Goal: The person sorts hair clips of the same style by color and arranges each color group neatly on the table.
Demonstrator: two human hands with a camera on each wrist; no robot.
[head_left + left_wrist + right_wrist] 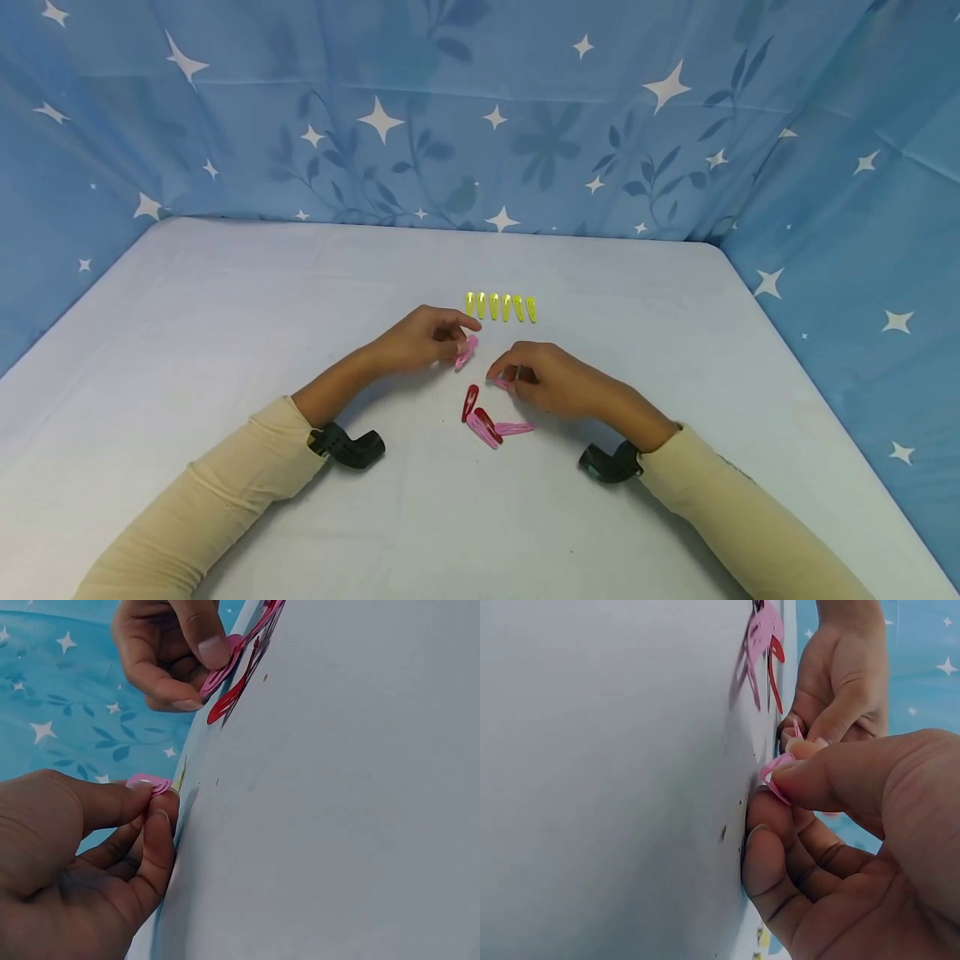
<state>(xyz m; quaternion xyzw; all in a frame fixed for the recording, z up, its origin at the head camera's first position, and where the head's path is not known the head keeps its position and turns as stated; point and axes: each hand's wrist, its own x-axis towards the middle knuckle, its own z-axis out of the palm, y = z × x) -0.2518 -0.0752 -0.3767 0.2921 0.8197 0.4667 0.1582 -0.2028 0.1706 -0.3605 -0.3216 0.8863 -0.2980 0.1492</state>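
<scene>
Between thumb and fingers, my left hand (423, 340) pinches a pink hair clip (467, 353), held close to the row of yellow hair clips (506, 307). My right hand (558, 379) pinches another pink hair clip (778, 774) just above the table, its far part hidden by the fingers in the head view. Nearer to me lies a small loose group: two red hair clips (470, 403) and two pink ones (514, 428), some overlapping. In the left wrist view both hands show, each with a pink clip at its fingertips.
A white cloth covers the table (247, 283). Behind it and along the sides hangs a blue curtain (450, 108) with white stars and leaves. Each wrist wears a black camera (348, 447), low over the cloth.
</scene>
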